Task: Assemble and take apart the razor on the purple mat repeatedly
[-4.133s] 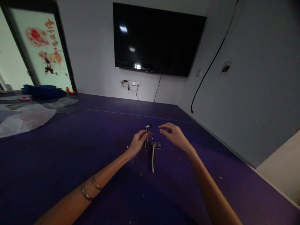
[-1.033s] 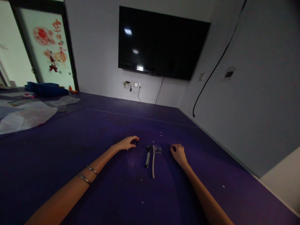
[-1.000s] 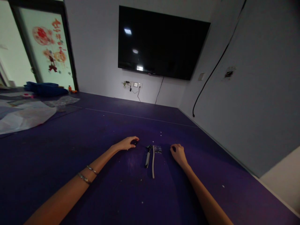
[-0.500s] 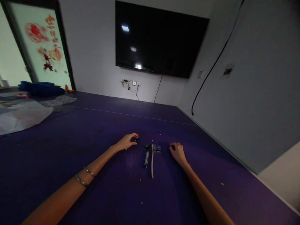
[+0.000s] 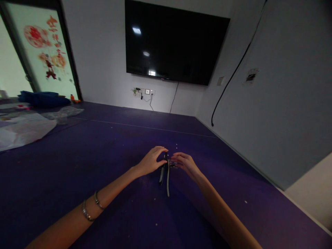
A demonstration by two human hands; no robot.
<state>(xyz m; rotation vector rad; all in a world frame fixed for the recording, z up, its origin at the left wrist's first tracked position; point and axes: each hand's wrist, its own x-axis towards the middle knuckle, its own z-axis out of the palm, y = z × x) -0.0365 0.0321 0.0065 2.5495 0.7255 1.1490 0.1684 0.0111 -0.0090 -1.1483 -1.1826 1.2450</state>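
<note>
My left hand (image 5: 153,159) pinches a small black piece (image 5: 166,155) between thumb and fingers; its exact kind is too small to tell. Below those fingertips lies a slim tool with grey-and-black handles (image 5: 162,175), perhaps pliers, its upper end partly hidden. Beside it a pale cable (image 5: 168,181) lies lengthwise on the purple tabletop (image 5: 145,207). My right hand (image 5: 187,164) is open, fingers stretched toward the left hand and over a small dark, patterned flat piece (image 5: 173,165), which it partly covers. I see nothing held in it.
White plastic sheeting (image 5: 28,129) and a dark blue cloth bundle (image 5: 43,99) lie at the far left. A black cord (image 5: 232,74) hangs down the right wall. A large screen (image 5: 176,43) is mounted on the wall beyond the table. Small white bits (image 5: 246,201) are scattered about.
My left hand has moved right with the small black piece, to above the tool. My right hand has come left, its curled fingers now stretched out over the dark flat piece.
</note>
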